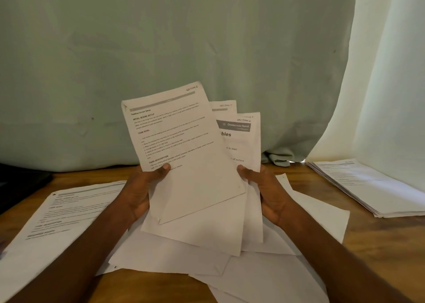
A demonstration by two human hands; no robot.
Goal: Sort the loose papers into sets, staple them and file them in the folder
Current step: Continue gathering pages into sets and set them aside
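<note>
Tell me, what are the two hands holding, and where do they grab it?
A fanned bunch of printed papers. The left hand grips its left edge, thumb on the front sheet; the right hand grips its right edge.

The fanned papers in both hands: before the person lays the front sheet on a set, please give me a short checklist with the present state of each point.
1. Front sheet header readable: ok, it shows "Section 1".
2. Left hand grips the front sheet: ok, thumb on its face.
3. Right hand holds the rear sheets: ok, thumb at their edge.
4. Front sheet is free of the rear ones: cannot tell, they overlap.
5. Stack at the right is the matching set: cannot tell, its print is blurred.
6. Stapler and folder ready: not ok, neither is in view.
</note>
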